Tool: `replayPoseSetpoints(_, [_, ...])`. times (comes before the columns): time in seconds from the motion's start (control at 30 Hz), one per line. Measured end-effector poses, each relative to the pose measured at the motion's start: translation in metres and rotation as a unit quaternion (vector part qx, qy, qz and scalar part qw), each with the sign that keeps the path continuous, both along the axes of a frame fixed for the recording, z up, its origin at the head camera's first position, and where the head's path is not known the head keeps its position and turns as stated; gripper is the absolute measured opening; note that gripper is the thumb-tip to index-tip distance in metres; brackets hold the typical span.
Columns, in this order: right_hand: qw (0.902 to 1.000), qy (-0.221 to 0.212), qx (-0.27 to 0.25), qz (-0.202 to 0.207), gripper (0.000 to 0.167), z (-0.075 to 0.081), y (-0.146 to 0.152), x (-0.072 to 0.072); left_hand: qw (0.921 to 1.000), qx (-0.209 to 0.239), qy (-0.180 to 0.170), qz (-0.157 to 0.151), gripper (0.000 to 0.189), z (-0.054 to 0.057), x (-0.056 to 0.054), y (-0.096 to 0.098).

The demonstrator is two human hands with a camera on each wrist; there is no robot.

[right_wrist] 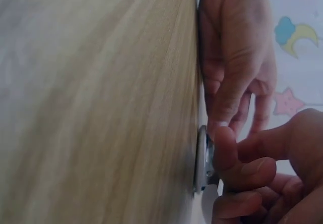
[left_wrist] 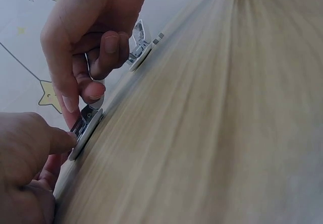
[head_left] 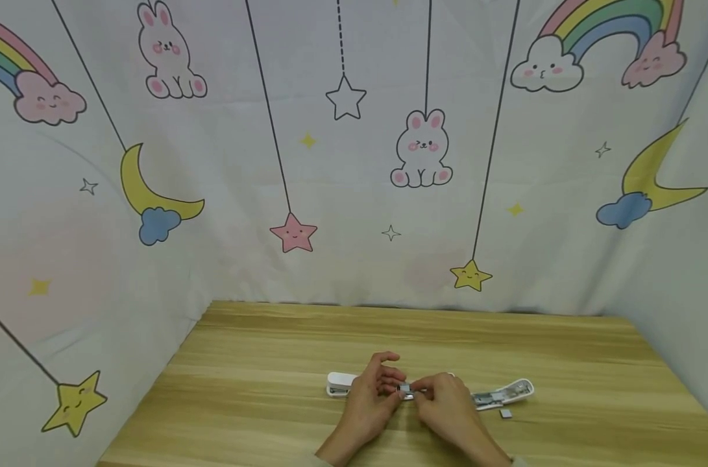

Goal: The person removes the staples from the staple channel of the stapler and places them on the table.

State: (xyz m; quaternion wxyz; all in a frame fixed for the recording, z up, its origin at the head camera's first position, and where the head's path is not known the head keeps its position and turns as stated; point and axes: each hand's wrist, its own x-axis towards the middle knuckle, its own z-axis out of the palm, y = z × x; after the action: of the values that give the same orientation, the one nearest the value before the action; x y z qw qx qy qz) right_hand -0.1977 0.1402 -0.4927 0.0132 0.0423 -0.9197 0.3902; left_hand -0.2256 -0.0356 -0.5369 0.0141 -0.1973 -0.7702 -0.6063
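A white stapler [head_left: 409, 395], its metal parts exposed, lies low at the table between the two hands. My left hand [head_left: 366, 401] grips its left end, the thumb on the near side and the other fingers behind. A small grey block like a strip of staples [head_left: 405, 387] shows at the stapler between the fingertips. From the right, my right hand [head_left: 447, 405] holds the stapler with bent fingers, which hide much of it. The stapler's metal part [left_wrist: 90, 114] appears in the left wrist view, and its edge [right_wrist: 202, 158] in the right wrist view.
Another white stapler [head_left: 338, 383] sits left of the left hand, partly covered. To the right lies a stapler with its metal inside exposed [head_left: 505, 394], and a small grey staple strip [head_left: 505, 413] beside it. Printed curtains [head_left: 354, 272] border the wooden table [head_left: 260, 363].
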Motion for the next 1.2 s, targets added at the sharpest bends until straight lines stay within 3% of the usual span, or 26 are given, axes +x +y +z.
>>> replayPoseSetpoints(0.37, [0.9973,-0.003,-0.064,-0.037,0.009,-0.004,-0.007,-0.009,1.0,0.002,0.001,-0.002,0.057,0.002,0.0,-0.001])
replayPoseSetpoints(0.63, [0.9945,-0.012,-0.076,-0.071,0.008,-0.006,-0.013,-0.013,1.0,0.0,-0.005,0.0,0.056,0.004,0.001,0.0])
replayPoseSetpoints(1.2, [0.9842,-0.03,-0.127,-0.12,0.009,-0.002,0.003,0.001,1.0,0.002,0.0,0.007,0.057,0.004,0.002,0.001])
